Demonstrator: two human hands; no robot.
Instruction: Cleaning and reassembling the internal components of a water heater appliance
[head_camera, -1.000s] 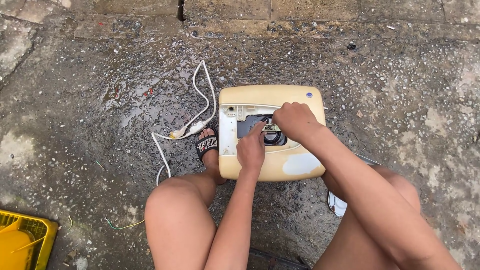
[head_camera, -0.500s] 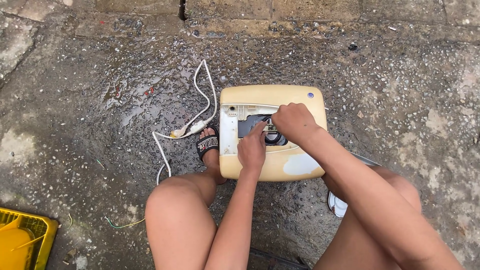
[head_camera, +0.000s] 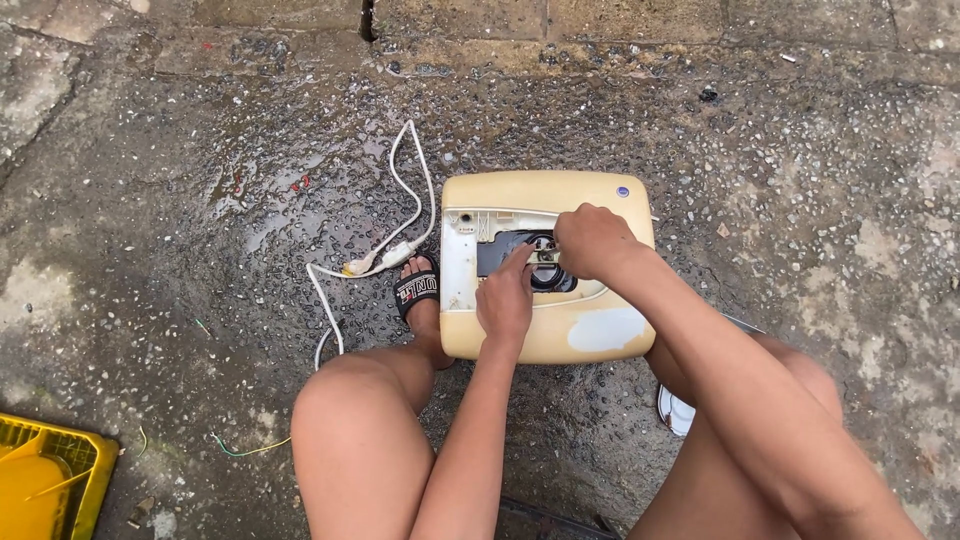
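Gripping a small part inside the open panel, both hands (head_camera: 505, 300) (head_camera: 592, 240) work a probably heavy, rigid cream water heater (head_camera: 545, 335) on the floor.

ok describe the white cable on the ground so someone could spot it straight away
Start at the cream, boxy appliance lying on the wet concrete ground, where both hands reach into its opened panel. Just to its left, past the black sandal, the white cable loops across the ground. It is thicker and paler than the thin green wire nearer the yellow crate.
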